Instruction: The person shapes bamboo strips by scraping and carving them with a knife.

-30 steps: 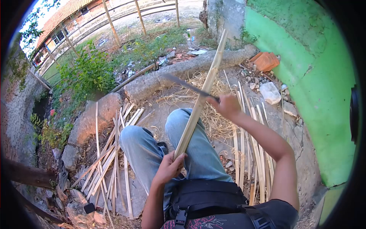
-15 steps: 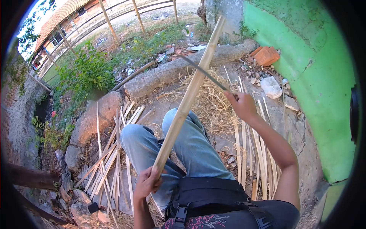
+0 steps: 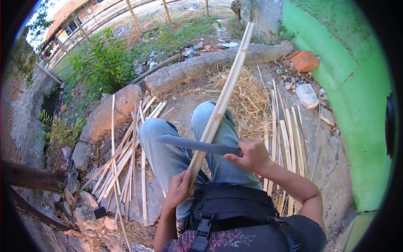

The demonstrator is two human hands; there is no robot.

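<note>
My left hand [image 3: 180,188] is wrapped round the lower end of a long split bamboo strip [image 3: 222,101], which slants up and away between my knees. In my right hand [image 3: 253,157] is the handle of a machete [image 3: 197,145], its dark blade pointing left. The blade lies across the strip a short way above my left hand. Whether its edge bites into the bamboo I cannot tell. The machete's handle is mostly hidden inside my fingers.
Several split strips [image 3: 119,172] lie in a pile to my left, and more strips [image 3: 289,147] lie to my right. Curled shavings [image 3: 249,98] cover the ground ahead. A low stone edge [image 3: 184,73] curves beyond them, and a green wall [image 3: 336,126] stands at right.
The machete has come down along the bamboo strip, from its upper part to near my left hand. The blade now lies nearly level. The view has shifted slightly.
</note>
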